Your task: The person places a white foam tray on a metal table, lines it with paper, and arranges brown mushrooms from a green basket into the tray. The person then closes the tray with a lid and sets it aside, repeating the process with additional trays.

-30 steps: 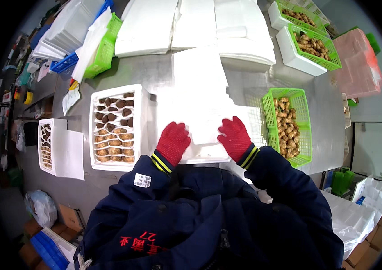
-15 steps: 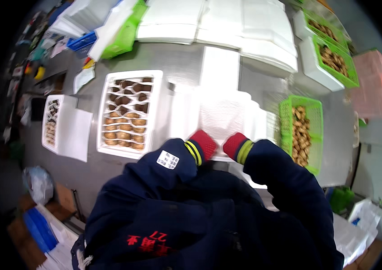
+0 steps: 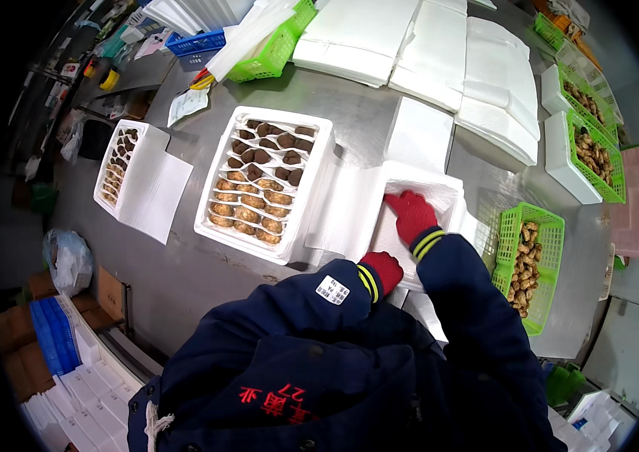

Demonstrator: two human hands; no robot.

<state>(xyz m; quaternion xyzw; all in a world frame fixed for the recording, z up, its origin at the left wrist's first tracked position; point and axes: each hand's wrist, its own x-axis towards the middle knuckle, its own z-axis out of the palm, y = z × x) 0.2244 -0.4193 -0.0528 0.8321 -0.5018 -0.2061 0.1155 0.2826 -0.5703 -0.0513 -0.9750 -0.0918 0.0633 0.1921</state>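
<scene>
A white foam box stands before me, lined with thin white padded sheeting. My right hand, in a red knitted glove, reaches inside it, fingers stretched toward the far left against the liner. At the near left edge of the box rests my left hand, gloved the same way; its fingers are mostly hidden. One white liner flap hangs out over the left side, and another white sheet extends beyond the far side.
To the left, a larger foam box holds dark and tan mushroom-like pieces in rows; a smaller filled box is farther left. A green basket of tan pieces stands right. White sheet stacks line the back.
My hands were side by side on the white sheeting at the near edge. My right hand has moved farther in, the box interior now shows, and the view has shifted.
</scene>
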